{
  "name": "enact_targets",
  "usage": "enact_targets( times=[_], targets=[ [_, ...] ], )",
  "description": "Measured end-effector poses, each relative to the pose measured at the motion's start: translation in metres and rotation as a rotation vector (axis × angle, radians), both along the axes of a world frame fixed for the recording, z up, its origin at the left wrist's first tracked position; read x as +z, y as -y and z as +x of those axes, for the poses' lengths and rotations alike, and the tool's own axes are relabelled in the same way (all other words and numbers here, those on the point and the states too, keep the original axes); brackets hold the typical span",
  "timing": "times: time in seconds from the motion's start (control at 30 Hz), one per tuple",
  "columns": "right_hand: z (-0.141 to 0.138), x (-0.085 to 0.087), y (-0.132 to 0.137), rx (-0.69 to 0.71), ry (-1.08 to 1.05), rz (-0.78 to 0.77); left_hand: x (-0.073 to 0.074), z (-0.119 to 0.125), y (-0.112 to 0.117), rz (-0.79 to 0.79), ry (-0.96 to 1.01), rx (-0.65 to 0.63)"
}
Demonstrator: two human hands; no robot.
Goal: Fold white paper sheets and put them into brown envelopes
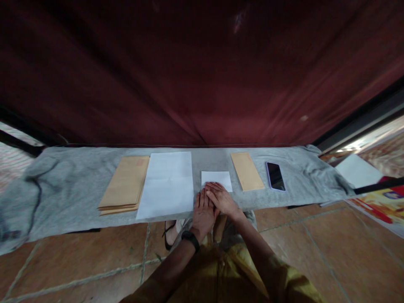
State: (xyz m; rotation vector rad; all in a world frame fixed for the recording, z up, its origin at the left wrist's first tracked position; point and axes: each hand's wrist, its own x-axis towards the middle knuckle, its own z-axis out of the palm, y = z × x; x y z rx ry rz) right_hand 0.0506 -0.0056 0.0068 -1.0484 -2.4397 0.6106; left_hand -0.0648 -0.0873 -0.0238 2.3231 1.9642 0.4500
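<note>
A small white piece of paper (217,176), perhaps folded, lies on the grey cloth near the table's front edge. My right hand (223,201) rests flat on its lower edge, fingers pointing left and partly over my left hand. Fingers stretched out, my left hand (203,214) lies flat at the table edge beside and partly under the right; a dark band circles its wrist. Neither hand grips anything. The paper's near edge is hidden beneath the hands. To the left is a large white sheet or stack of paper (167,185). A single brown envelope (247,171) lies to the right.
Several brown envelopes (124,181) are stacked at the left of the white sheets. A phone (275,176) with a dark screen lies right of the single envelope. Grey cloth (303,176) covers the narrow table. Behind it hangs a dark red curtain (202,84).
</note>
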Motion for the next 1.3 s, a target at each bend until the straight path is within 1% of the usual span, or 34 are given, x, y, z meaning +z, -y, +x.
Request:
enact_targets(
  times=[0.07,0.17,0.4,0.67,0.8,0.93,1.07,1.17,1.3],
  targets=[
    [-0.003,-0.001,-0.006,0.022,0.038,0.021,0.0,0.0,0.0,0.008,-0.008,0.007],
    [-0.009,-0.005,-0.014,0.019,0.088,0.041,0.0,0.001,-0.001,0.022,-0.026,0.024],
    [-0.021,-0.012,-0.034,-0.034,0.154,0.078,0.003,0.001,-0.001,0.033,-0.09,0.033],
    [-0.031,-0.017,-0.049,-0.119,0.165,0.108,0.003,0.001,-0.001,0.021,-0.097,0.037],
    [-0.031,-0.014,-0.042,-0.137,0.158,0.1,0.002,0.001,-0.001,0.015,-0.1,0.028],
    [-0.023,-0.011,-0.022,-0.124,0.12,0.075,0.0,0.0,0.0,0.007,-0.091,0.01],
    [-0.009,-0.012,-0.003,-0.132,0.125,0.089,-0.002,0.0,0.0,0.013,-0.099,0.009],
    [0.002,-0.016,0.002,-0.172,0.159,0.096,-0.001,0.0,0.0,0.025,-0.101,0.011],
    [0.015,-0.022,0.002,-0.246,0.23,0.11,0.001,0.0,-0.001,0.033,-0.091,0.013]
  ],
)
